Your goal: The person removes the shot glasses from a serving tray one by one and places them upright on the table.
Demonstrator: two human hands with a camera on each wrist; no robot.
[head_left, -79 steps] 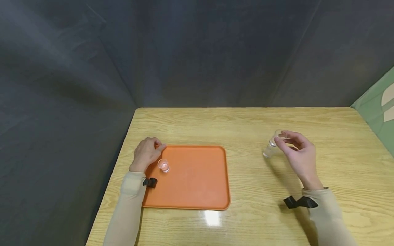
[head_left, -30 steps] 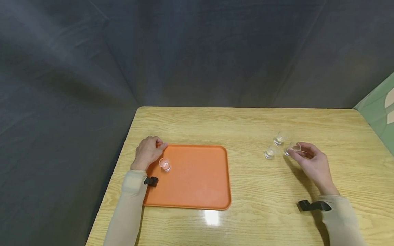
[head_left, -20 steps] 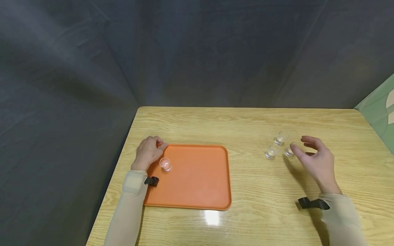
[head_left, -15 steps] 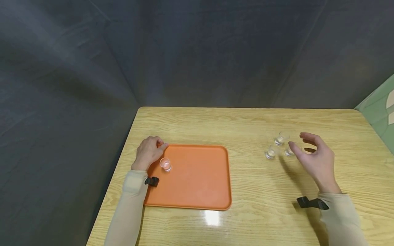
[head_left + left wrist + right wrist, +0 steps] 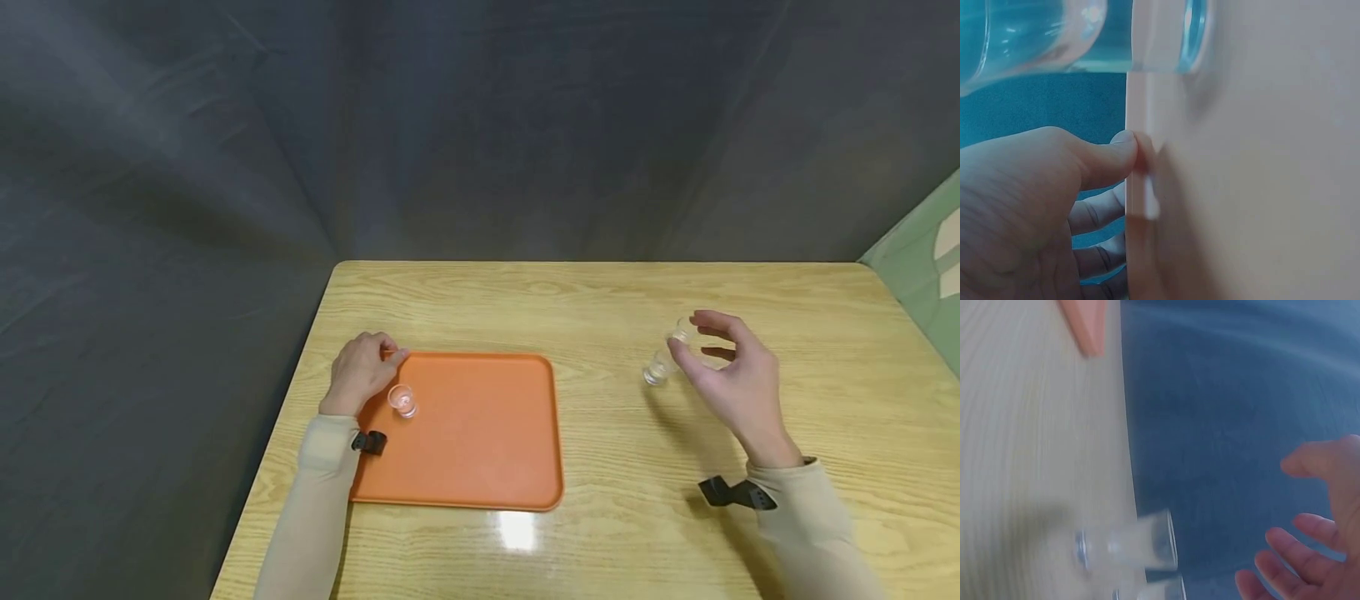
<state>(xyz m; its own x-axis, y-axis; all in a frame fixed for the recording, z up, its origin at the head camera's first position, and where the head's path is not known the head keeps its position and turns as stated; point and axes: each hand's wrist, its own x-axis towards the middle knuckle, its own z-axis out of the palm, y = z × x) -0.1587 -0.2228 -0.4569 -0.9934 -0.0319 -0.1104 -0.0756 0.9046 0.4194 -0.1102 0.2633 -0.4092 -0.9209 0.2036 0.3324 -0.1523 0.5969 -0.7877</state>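
Note:
My left hand (image 5: 360,373) holds the left far corner of an orange tray (image 5: 480,433). In the left wrist view the thumb (image 5: 1107,161) presses on the tray's rim (image 5: 1137,112), with the other fingers behind it. A small clear shot glass (image 5: 403,401) stands on the tray close to this hand. My right hand (image 5: 727,379) hovers with thumb and fingers spread beside a shot glass (image 5: 656,372) on the table. Another shot glass (image 5: 681,332) shows just behind, partly covered by the thumb. In the right wrist view, two glasses (image 5: 1141,540) stand apart from the fingers.
The wood-grain table (image 5: 600,500) carries the tray on its left half and the loose glasses on its right. A dark curtain (image 5: 525,125) rises behind and along the left side. A green panel (image 5: 918,242) borders the right edge.
My right hand has let go of a shot glass standing to the right, lifted off it, and moved left toward the other glasses. My left hand and the tray keep their place.

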